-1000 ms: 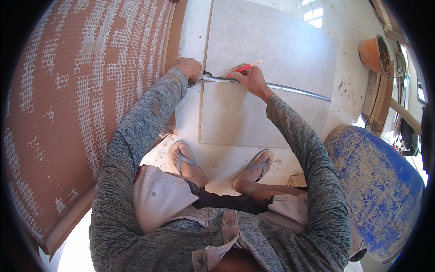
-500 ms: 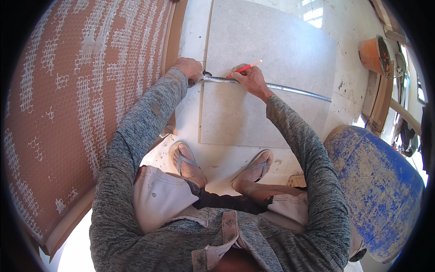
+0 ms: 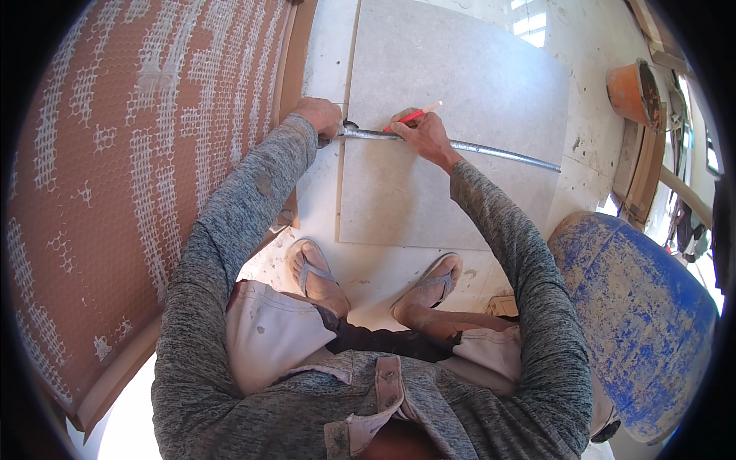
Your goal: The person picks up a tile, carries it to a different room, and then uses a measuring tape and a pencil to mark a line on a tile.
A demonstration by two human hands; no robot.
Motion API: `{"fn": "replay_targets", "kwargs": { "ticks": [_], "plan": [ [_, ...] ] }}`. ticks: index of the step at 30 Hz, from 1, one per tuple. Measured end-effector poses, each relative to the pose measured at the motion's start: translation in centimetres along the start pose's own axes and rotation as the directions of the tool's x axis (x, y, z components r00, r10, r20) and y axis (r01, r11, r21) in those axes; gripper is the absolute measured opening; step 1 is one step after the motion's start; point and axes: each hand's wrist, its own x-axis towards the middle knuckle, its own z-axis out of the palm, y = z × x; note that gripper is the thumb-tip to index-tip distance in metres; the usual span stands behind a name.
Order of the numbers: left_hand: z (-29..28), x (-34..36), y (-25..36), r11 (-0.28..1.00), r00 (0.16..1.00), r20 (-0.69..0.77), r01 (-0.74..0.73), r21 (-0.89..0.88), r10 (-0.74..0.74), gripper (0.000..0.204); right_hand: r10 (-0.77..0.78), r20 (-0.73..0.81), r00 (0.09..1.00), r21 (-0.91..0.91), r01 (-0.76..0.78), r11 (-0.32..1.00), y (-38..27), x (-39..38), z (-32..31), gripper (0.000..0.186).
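Note:
A large light grey tile [image 3: 452, 199] lies on the pale floor in front of my feet. A silver tape measure blade [image 3: 506, 153] stretches across it to its right edge. My left hand [image 3: 320, 117] is closed round the tape's case, mostly hidden under it, at the tile's left edge. My right hand [image 3: 422, 136] pinches a red pencil [image 3: 414, 115] with a pale end, its lower end at the blade's upper edge, left of the tile's middle; whether it touches the tile I cannot tell.
A brown honeycomb-patterned panel [image 3: 130, 192] with white mesh streaks stands along my left. At the right are an orange bucket [image 3: 629, 92], wooden boards [image 3: 636, 172] and a dusty blue plastic drum [image 3: 636, 322] beside me. My sandalled feet stand just below the tile.

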Motion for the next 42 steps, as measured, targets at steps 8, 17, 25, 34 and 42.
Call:
{"fn": "replay_targets", "kwargs": {
  "ticks": [8,17,25,34,42],
  "plan": [
    [-0.4,-0.6,0.2,1.000,1.000,-0.004,0.017,-0.015,-0.017,0.025,0.013,0.004,1.000,0.029,-0.013,0.999,0.0,0.0,0.1,0.024],
    [0.2,-0.1,-0.3,0.999,0.998,-0.036,-0.047,-0.025,0.047,0.026,-0.003,-0.006,1.000,0.019,0.003,1.000,0.3,0.0,0.1,0.025],
    [0.6,0.1,-0.4,0.998,0.997,-0.058,-0.050,-0.042,0.048,0.025,-0.017,-0.005,1.000,0.016,0.017,1.000,0.4,0.1,0.3,0.025],
    [0.8,0.4,-1.5,0.986,0.995,-0.067,-0.080,-0.145,0.071,0.025,0.005,-0.145,0.989,0.205,0.025,0.979,1.9,-0.8,-3.4,0.022],
    [-1.9,-2.9,-1.6,0.924,0.996,-0.045,-0.090,-0.372,0.079,0.042,0.120,-0.306,0.944,0.335,-0.011,0.942,2.0,-5.2,-13.9,0.027]
  ]
}}
